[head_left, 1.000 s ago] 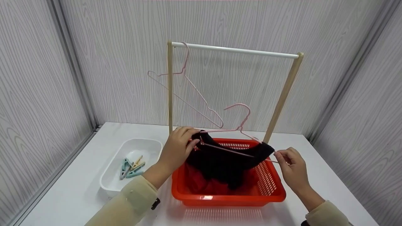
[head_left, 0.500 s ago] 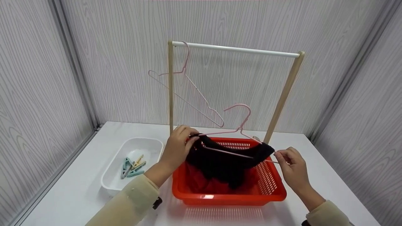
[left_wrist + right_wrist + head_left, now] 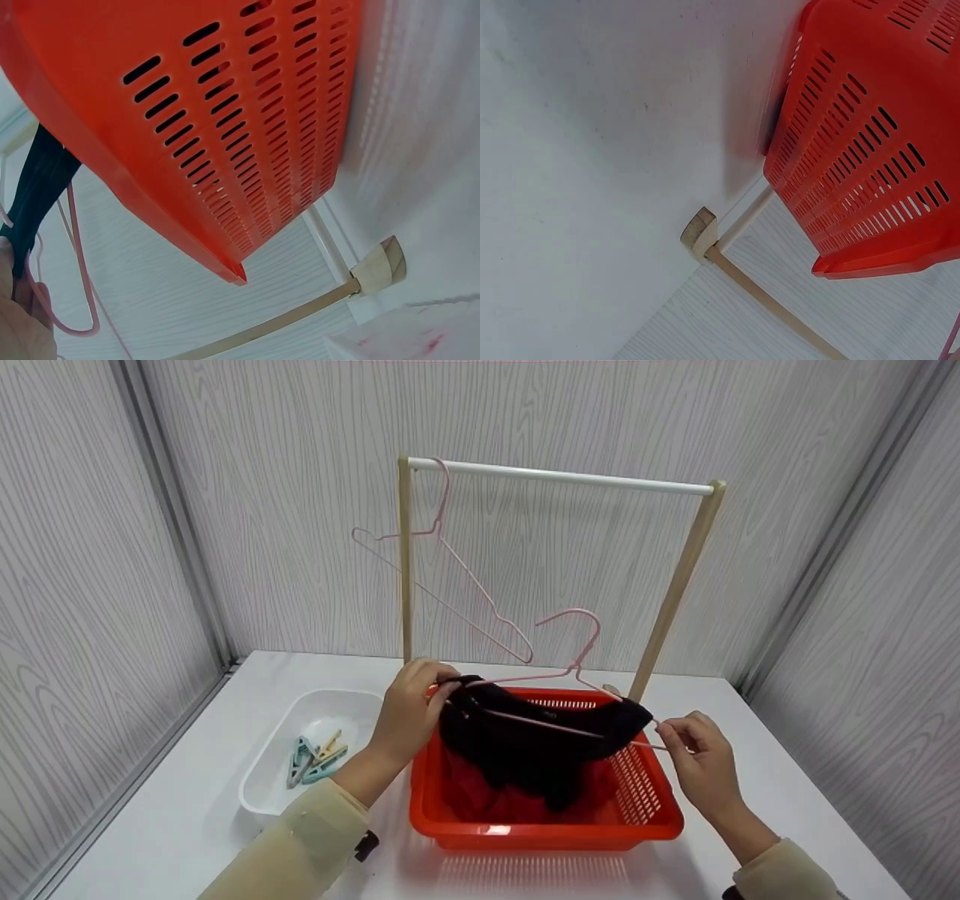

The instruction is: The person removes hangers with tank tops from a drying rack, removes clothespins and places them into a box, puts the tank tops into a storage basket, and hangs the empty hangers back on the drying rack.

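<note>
A black garment is draped over a pink hanger above the red basket; its lower part hangs down into the basket. At the left shoulder, my left hand pinches the black cloth by the hanger's left end. The left wrist view shows its fingers on the dark cloth, beside the rounded hanger end. My right hand pinches the hanger's right end, which pokes out past the garment's right shoulder. The hook points up and stays apart from the rack's rail.
Behind the basket stands a rack with a white rail and wooden posts. A second pink hanger hangs at the rail's left end, without clothing. Left of the basket, a white tray holds several clothespins. Red cloth lies in the basket.
My left hand has moved a little left and drawn the garment's left shoulder outward along the hanger. The right hand holds its place on the hanger's right end.
</note>
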Demonstrator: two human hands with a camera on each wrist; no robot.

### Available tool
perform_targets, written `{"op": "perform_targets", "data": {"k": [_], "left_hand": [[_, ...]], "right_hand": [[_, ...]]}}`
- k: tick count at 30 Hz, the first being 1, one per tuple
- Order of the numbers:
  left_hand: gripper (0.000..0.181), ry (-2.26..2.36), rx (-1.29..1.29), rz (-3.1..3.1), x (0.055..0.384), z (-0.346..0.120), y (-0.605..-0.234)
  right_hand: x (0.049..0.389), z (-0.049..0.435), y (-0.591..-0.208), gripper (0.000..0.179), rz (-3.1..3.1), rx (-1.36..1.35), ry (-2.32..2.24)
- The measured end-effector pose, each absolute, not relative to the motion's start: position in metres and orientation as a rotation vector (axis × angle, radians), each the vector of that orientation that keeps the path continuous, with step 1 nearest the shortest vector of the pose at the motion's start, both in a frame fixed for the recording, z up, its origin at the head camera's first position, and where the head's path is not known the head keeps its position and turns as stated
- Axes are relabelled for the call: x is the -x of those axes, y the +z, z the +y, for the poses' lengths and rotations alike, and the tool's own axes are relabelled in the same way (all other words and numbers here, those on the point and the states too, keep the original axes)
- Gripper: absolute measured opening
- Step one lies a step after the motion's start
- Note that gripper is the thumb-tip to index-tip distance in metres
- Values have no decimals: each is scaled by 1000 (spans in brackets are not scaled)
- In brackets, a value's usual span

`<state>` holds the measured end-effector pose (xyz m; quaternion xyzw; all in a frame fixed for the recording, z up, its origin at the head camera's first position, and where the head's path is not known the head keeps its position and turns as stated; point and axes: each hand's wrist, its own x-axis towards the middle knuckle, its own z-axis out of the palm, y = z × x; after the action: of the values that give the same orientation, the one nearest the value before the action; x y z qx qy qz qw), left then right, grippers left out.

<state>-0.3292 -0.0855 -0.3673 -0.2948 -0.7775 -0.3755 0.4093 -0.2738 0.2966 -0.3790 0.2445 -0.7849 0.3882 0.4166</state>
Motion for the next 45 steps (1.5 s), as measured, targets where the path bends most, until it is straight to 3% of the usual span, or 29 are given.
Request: {"op": "perform_targets", "data": {"k": [45], "left_hand": [[13, -957, 468, -2047, 336, -122, -398]], "right_hand": [[270, 304, -381, 12, -2018, -518, 978]]}}
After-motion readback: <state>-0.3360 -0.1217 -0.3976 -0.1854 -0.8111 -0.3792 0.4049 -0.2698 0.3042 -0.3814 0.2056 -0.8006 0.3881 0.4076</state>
